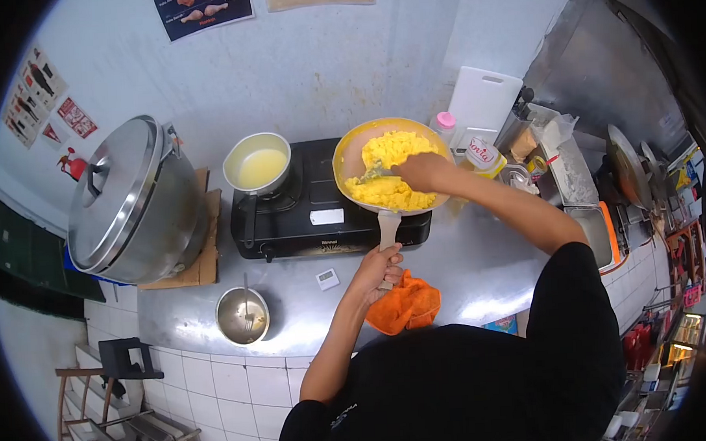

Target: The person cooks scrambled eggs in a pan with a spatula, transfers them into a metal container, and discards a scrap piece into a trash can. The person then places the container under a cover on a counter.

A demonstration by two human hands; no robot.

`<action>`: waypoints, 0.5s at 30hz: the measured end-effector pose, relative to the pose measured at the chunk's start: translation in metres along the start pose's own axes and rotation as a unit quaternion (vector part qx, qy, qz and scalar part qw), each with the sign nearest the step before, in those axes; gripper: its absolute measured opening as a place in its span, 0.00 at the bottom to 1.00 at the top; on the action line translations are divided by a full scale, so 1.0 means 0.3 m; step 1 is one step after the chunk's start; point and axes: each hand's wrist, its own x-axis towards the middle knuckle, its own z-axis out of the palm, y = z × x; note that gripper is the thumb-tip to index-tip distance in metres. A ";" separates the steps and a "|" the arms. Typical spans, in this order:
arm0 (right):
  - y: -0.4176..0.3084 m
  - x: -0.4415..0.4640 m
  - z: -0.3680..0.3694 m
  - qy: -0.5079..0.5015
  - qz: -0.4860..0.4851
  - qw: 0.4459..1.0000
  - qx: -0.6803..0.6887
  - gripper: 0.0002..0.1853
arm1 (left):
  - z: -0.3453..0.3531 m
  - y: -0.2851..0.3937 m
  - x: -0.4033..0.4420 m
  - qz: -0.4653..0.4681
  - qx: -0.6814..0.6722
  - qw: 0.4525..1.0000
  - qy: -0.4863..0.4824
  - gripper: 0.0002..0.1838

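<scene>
My left hand [377, 273] is wrapped round the pale handle of a frying pan [348, 146] on the right burner of the stove. Yellow scrambled eggs [397, 145] lie in two heaps in the pan. Over the pan, my right hand [423, 172] is closed on a greyish utensil [376, 172] whose tip is among the eggs; its exact kind is hard to make out. An orange cloth [408, 303] lies on the steel table just below my left hand.
On the black gas stove [311, 167], a small saucepan [257, 162] of yellowish liquid stands at left. Further left is a large lidded steel pot [144, 214]. A metal bowl [242, 315] with a fork and a white timer [327, 279] sit in front. Bottles and a cutting board [485, 96] stand at right.
</scene>
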 end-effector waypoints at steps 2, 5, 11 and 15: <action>-0.071 -0.163 -0.034 0.018 0.047 0.999 0.005 0.23 | -0.002 -0.006 -0.006 0.006 -0.012 1.000 0.001 0.08; 0.000 -0.254 -0.067 -0.005 0.087 0.996 0.012 0.20 | -0.007 -0.018 -0.006 0.007 -0.028 1.000 0.006 0.08; 0.002 -0.488 -0.237 0.011 0.097 0.995 0.008 0.19 | -0.011 -0.020 0.006 0.010 -0.027 1.000 -0.002 0.07; -0.088 -0.405 -0.001 0.024 0.132 0.991 0.024 0.19 | 0.000 -0.033 0.007 0.008 -0.017 1.000 -0.007 0.07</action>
